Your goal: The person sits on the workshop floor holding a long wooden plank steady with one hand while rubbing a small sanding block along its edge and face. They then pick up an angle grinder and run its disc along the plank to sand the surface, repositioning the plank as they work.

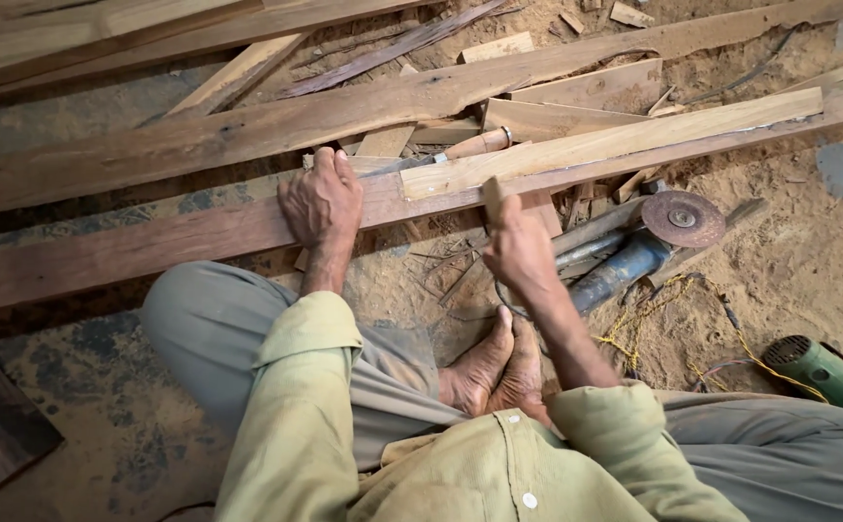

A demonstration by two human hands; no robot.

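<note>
Here, a long dark plank (151,246) is seen lying across the sandy floor in front of the seated person, its long axis running from the lower left to the upper right. The left hand (322,201) is laid flat on this plank, palm down, the fingers curled over its far edge; it presses and closes around nothing. A paler wooden strip (615,135) is placed on top of the plank, along the same axis, and its near end lies just to the right of the left hand.

The right hand (518,246) is closed around a small wooden piece (491,196), perhaps a tool handle, which stands up against the near side of the plank, just below that end of the strip. What exactly is held cannot be told.

A chisel with a wooden handle (460,150) lies beyond the strip, nearer to the left hand. An angle grinder (634,256) rests on the sand, to the right of the right hand.
</note>
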